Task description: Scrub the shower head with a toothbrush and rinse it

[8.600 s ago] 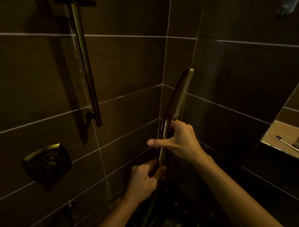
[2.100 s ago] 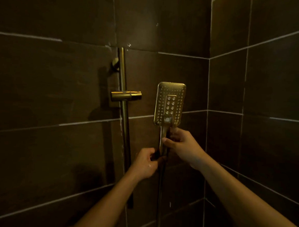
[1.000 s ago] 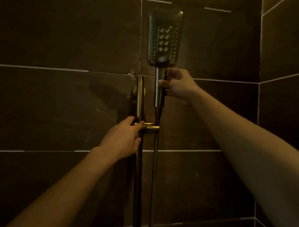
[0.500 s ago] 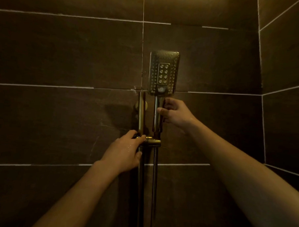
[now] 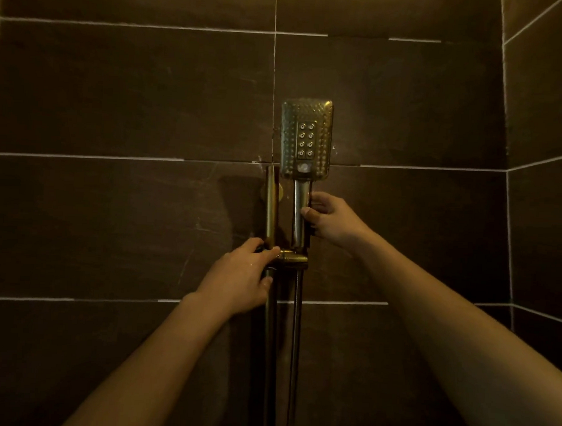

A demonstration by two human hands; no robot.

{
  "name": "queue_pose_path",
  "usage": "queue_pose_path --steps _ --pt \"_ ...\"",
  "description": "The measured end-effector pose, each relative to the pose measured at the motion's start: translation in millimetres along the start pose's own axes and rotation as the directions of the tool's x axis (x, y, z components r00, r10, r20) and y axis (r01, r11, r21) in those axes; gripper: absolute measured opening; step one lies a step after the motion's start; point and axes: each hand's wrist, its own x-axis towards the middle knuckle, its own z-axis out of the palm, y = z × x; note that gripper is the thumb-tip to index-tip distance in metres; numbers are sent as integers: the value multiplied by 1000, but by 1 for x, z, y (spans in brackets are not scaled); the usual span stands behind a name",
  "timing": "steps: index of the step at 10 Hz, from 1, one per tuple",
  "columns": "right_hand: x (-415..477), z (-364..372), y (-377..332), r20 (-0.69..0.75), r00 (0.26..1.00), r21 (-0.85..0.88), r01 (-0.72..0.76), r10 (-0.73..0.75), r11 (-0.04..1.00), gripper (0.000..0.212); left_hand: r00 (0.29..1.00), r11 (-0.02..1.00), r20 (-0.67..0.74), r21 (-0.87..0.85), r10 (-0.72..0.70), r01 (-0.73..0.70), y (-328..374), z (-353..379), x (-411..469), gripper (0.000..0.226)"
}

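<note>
The rectangular metal shower head [image 5: 306, 138] stands upright with its nozzle face toward me, its handle seated in the brass holder [image 5: 292, 257] on the vertical slide rail [image 5: 271, 206]. My right hand [image 5: 332, 219] grips the handle just below the head. My left hand [image 5: 243, 275] is wrapped around the rail and the holder's left end. The hose [image 5: 295, 342] hangs straight down from the holder. No toothbrush is in view.
Dark brown wall tiles with pale grout lines fill the view. The side wall meets the back wall in a corner [image 5: 504, 158] at the right. Both forearms reach up from the bottom edge.
The shower head was carried from the corner to the rail and lowered into the holder. In the last second it came down slightly; my left hand stayed on the holder.
</note>
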Motion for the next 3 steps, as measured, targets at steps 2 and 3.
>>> queue_pose_path --steps 2,3 --pt "-57 -19 72 42 991 -214 -117 129 970 48 995 968 -81 -251 -53 31 -12 32 -53 75" --pt "-140 -27 151 62 961 -282 -241 268 929 40 982 915 24 -360 -188 184 -29 76 -138 78"
